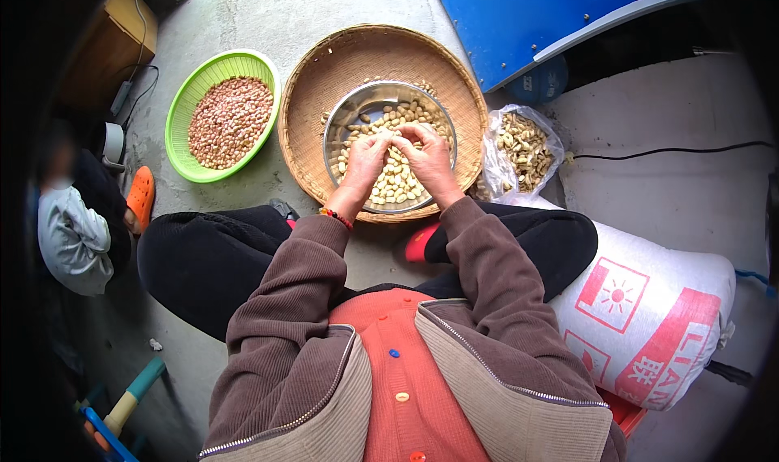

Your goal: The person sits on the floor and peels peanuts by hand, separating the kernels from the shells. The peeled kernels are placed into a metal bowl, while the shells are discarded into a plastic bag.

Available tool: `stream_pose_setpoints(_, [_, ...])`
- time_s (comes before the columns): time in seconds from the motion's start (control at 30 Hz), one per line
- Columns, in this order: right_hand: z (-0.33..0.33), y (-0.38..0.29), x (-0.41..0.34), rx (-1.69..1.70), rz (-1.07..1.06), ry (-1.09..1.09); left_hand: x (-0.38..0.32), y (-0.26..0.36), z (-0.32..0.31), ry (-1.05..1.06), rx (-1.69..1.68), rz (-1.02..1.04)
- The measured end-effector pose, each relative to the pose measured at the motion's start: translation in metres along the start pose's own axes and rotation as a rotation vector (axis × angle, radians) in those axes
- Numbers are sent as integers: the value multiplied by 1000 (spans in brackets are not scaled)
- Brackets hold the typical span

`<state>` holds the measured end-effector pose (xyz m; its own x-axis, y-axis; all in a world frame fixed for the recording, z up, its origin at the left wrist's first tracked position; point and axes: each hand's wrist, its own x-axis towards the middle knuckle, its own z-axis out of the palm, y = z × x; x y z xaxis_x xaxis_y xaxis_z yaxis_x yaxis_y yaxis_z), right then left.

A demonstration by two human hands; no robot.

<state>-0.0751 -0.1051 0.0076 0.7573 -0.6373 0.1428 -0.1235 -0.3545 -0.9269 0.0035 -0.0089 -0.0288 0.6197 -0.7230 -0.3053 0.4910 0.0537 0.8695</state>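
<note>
My left hand [367, 162] and my right hand [429, 160] meet fingertip to fingertip above a shiny metal bowl [348, 116]. Between the pinched fingers is a small pale thing that looks like a peanut, mostly hidden. Unshelled peanuts [397, 185] cover the bowl's bottom. The bowl stands inside a round woven bamboo tray [383, 48], where a few loose peanuts lie behind it. To the left, a bright green plastic colander [176, 127] holds a heap of pinkish shelled peanut kernels [231, 124]. Right of the tray sits a clear plastic bag [495, 163] full of peanut shells [524, 148].
A white woven sack [688, 273] with red print lies by my right knee. A blue panel [548, 17] stands at the back right. A black cable [669, 152] crosses the right side. At left sit another person [73, 236] and an orange clog [140, 197].
</note>
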Motion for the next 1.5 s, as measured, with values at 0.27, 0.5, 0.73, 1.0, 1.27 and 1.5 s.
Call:
stream_pose_setpoints(0.27, [-4,13,-8,156,176,42,-4,3,5,45,59,-1])
stream_pose_setpoints(0.5, [-2,12,-6,318,203,30,1,5,2,3,-4,12])
stream_pose_setpoints(0.73, [-5,12,-8,124,129,7,-1,13,5,-18,96,-9])
stream_pose_setpoints(1.0, [-6,-6,-12,-36,114,-61,2,7,4,61,374,212])
stream_pose_setpoints(1.27, [-6,0,-10,412,376,-120,2,11,-5,26,-105,-99])
stream_pose_setpoints(1.5, [-6,-17,-9,-240,-184,-263,5,1,-9,30,-391,-231])
